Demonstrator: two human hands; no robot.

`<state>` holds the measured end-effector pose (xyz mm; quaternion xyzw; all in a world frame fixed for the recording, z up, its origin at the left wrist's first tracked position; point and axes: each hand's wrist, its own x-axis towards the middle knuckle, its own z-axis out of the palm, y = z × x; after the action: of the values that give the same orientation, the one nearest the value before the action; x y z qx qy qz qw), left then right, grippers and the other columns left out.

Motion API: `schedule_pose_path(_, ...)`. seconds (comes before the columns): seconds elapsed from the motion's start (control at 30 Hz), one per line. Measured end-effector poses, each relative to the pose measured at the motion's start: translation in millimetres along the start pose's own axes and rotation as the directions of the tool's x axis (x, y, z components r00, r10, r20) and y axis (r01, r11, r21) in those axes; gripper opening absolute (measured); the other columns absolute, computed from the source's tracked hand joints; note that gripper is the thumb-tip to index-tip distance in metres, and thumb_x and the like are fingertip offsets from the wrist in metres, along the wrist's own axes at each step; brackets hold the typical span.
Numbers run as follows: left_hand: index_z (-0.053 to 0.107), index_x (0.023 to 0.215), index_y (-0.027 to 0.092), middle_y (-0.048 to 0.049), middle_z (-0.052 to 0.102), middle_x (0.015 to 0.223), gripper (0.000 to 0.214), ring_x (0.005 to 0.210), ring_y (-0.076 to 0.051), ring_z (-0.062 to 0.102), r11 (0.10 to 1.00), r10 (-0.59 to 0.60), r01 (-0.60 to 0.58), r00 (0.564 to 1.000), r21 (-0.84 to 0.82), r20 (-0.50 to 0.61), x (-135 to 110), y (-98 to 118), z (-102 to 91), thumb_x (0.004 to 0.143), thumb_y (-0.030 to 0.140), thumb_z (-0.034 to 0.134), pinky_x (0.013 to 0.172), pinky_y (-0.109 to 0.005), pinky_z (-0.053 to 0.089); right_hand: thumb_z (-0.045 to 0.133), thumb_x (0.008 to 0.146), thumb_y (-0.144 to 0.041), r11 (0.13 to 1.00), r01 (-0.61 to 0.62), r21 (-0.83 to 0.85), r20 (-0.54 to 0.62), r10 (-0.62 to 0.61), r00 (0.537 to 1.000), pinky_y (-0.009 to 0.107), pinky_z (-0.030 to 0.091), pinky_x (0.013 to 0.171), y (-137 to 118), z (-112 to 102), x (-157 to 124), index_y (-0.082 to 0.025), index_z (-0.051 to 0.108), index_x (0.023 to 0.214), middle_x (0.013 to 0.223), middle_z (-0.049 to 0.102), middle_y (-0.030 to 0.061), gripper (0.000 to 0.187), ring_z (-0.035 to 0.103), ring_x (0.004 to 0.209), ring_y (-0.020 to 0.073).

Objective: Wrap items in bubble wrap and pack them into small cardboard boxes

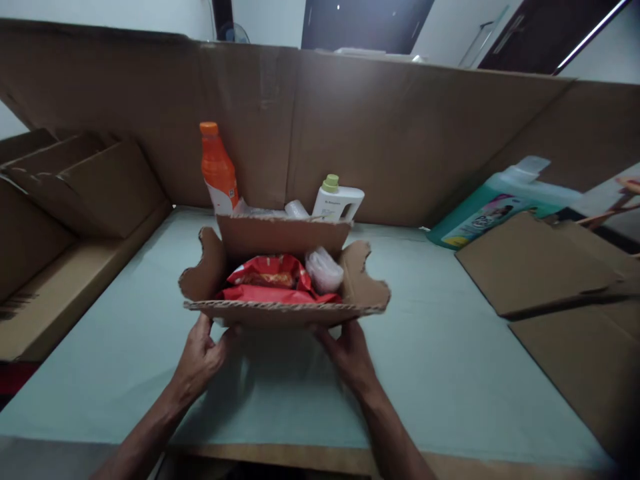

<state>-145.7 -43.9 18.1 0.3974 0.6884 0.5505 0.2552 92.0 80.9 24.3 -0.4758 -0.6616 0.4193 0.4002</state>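
An open cardboard box is lifted a little above the pale green table, near its front. My left hand grips the box's near left corner from below. My right hand holds the near right corner, fingers curled under the flap. Inside the box lie a red packet and a clear plastic bag. Behind the box stand an orange bottle and a white bottle with a green cap.
A tall cardboard wall runs along the back. Stacked cardboard fills the left side. Flat cardboard sheets lie at the right, beside a green jug on its side. Another person's fingers show at the far right edge.
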Motion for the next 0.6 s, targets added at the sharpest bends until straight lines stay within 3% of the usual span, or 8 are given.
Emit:
schedule_pose_path(0.13, 0.059, 0.128, 0.021, -0.0116, 0.066, 0.12, 0.052, 0.119, -0.032, 0.059, 0.996, 0.084, -0.084, 0.996, 0.003, -0.022, 0.1, 28.7, 18.4, 0.081, 0.04, 0.069, 0.1, -0.043, 0.051, 0.077, 0.073, -0.053, 0.996, 0.074, 0.054, 0.026, -0.076, 0.997, 0.049, 0.05, 0.099, -7.0, -23.0, 14.6, -0.02, 0.068, 0.109, 0.113, 0.073, 0.0121, 0.05, 0.065, 0.109, 0.0334)
schedule_pose_path(0.23, 0.056, 0.134, 0.022, -0.0132, 0.064, 0.127, 0.056, 0.127, -0.034, 0.055, 0.995, 0.1, -0.1, 0.993, 0.007, -0.057, -9.7, 20.3, 30.7, 0.083, 0.041, 0.067, 0.106, -0.047, 0.048, 0.079, 0.073, -0.053, 0.998, 0.048, 0.041, 0.094, -0.051, 0.994, 0.049, 0.052, 0.097, 5.7, -30.0, 19.7, -0.02, 0.068, 0.108, 0.116, 0.072, 0.0133, 0.049, 0.065, 0.11, 0.0341)
schedule_pose_path(0.3, 0.053, 0.137, 0.021, -0.0141, 0.062, 0.131, 0.057, 0.13, -0.033, 0.053, 0.997, 0.072, -0.071, 0.994, 0.018, -0.088, -21.2, 3.6, 30.2, 0.085, 0.042, 0.064, 0.109, -0.049, 0.044, 0.08, 0.071, -0.053, 0.999, 0.032, 0.017, 0.158, -0.034, 0.987, 0.048, 0.052, 0.096, 14.6, -21.1, 27.8, -0.019, 0.067, 0.109, 0.119, 0.072, 0.0143, 0.053, 0.065, 0.11, 0.0339)
schedule_pose_path(0.37, 0.051, 0.136, 0.018, -0.0152, 0.06, 0.133, 0.055, 0.129, -0.032, 0.053, 0.999, 0.018, -0.012, 0.986, 0.035, -0.166, -31.5, -13.5, 20.5, 0.088, 0.043, 0.061, 0.111, -0.05, 0.042, 0.08, 0.069, -0.054, 0.999, 0.045, -0.014, 0.247, -0.041, 0.968, 0.048, 0.052, 0.095, 15.1, 2.1, 42.6, -0.018, 0.066, 0.111, 0.118, 0.072, 0.0144, 0.056, 0.065, 0.109, 0.0337)
schedule_pose_path(0.43, 0.051, 0.134, 0.016, -0.0155, 0.061, 0.13, 0.052, 0.126, -0.03, 0.055, 0.998, -0.032, 0.047, 0.954, 0.044, -0.299, -36.2, -26.2, 1.5, 0.09, 0.043, 0.059, 0.109, -0.048, 0.043, 0.079, 0.069, -0.054, 0.994, 0.104, -0.023, 0.366, -0.089, 0.926, 0.048, 0.052, 0.093, 2.6, 39.8, 62.1, -0.017, 0.066, 0.112, 0.115, 0.073, 0.0142, 0.058, 0.066, 0.106, 0.0335)
schedule_pose_path(0.6, 0.049, 0.132, 0.019, -0.0113, 0.063, 0.125, 0.05, 0.118, -0.025, 0.059, 0.996, -0.025, 0.071, 0.79, 0.051, -0.612, -18.3, -42.8, -77.8, 0.089, 0.044, 0.06, 0.103, -0.04, 0.047, 0.08, 0.07, -0.039, 0.934, 0.324, 0.152, 0.61, -0.347, 0.712, 0.044, 0.05, 0.097, -69.4, 173.9, 105.3, -0.017, 0.061, 0.126, 0.126, 0.069, 0.0111, 0.063, 0.063, 0.112, 0.0313)
